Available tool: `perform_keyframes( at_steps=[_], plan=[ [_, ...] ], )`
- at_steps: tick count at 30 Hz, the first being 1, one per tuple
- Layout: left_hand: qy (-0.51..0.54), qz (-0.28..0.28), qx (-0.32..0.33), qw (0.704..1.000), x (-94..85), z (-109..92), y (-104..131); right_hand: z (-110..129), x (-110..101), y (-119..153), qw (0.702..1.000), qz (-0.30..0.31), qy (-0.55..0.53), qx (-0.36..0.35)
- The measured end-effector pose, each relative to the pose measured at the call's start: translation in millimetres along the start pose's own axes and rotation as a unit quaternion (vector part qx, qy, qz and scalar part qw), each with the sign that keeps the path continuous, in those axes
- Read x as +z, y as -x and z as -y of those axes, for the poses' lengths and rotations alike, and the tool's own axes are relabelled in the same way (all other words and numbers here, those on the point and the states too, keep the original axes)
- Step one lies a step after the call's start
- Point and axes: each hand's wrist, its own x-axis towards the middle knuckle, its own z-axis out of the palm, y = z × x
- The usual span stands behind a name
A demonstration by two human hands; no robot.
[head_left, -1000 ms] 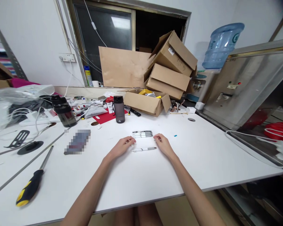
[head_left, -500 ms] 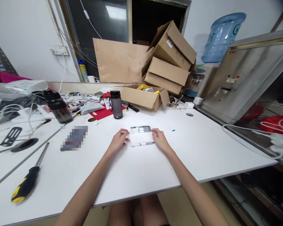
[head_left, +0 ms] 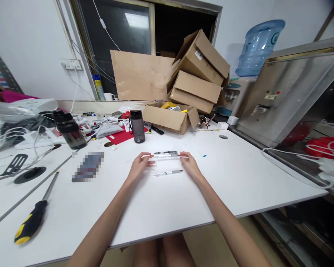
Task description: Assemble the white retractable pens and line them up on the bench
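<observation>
Two bare forearms reach over a white table (head_left: 167, 207), the hands set facing each other with a narrow gap between. From where I stand, a close-packed bundle of pens (head_left: 166, 153) bridges that gap: it lies directly between the fingertips, its long axis running from the left hand (head_left: 140, 166) across to the right hand (head_left: 189, 166). Each hand is at one end of the bundle, and neither looks clearly nearer to it.

The left hand is loosely curled, thumb and fingers parted a little, tips at the pens' left ends. The right hand is bent more closely, thumb near forefinger, at the right ends. I cannot tell whether either one is pinching a pen or only touching the ends, nor how many pens are bunched there.

A single pen (head_left: 167, 173) lies apart, on the person's side of the bundle and almost parallel to it. Its grey end points towards the right hand and stops just beside it; its pale end stops near the left hand. The right hand seems slightly the nearer.

Beyond the right hand's outer side is a small blue scrap (head_left: 204, 156); farther forward from the left hand stands a dark bottle (head_left: 137, 128).
</observation>
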Motion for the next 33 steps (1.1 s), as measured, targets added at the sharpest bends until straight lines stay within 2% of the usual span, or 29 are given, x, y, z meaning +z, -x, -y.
perform_keyframes(
  at_steps=[5, 10, 16, 18, 22, 26, 30, 33],
  plan=[
    [0.048, 0.007, 0.044, 0.998, 3.3, -2, 3, 14, -1, 4, 0.998, -0.022, -0.046, 0.028],
    [-0.001, 0.01, 0.046, 0.999, 7.4, -4, 4, 22, 1, 10, 0.994, 0.034, -0.101, 0.0],
    [-0.096, 0.125, 0.089, 0.983, 12.8, -4, 7, 25, 4, 13, 0.993, 0.07, -0.098, -0.012],
    [-0.123, 0.147, 0.112, 0.975, 13.8, -2, 7, 27, 4, 14, 0.991, 0.074, -0.111, -0.005],
    [-0.2, 0.127, 0.173, 0.956, 13.2, 0, 8, 31, 3, 14, 0.991, 0.075, -0.113, 0.007],
    [-0.229, 0.126, 0.181, 0.948, 12.9, -3, 11, 33, 2, 16, 0.991, 0.088, -0.104, -0.004],
    [-0.217, 0.128, 0.183, 0.95, 13.4, -7, 13, 31, 4, 15, 0.989, 0.11, -0.085, -0.043],
    [-0.217, 0.116, 0.186, 0.951, 13.5, -9, 13, 30, 6, 16, 0.99, 0.107, -0.025, -0.091]
  ],
)
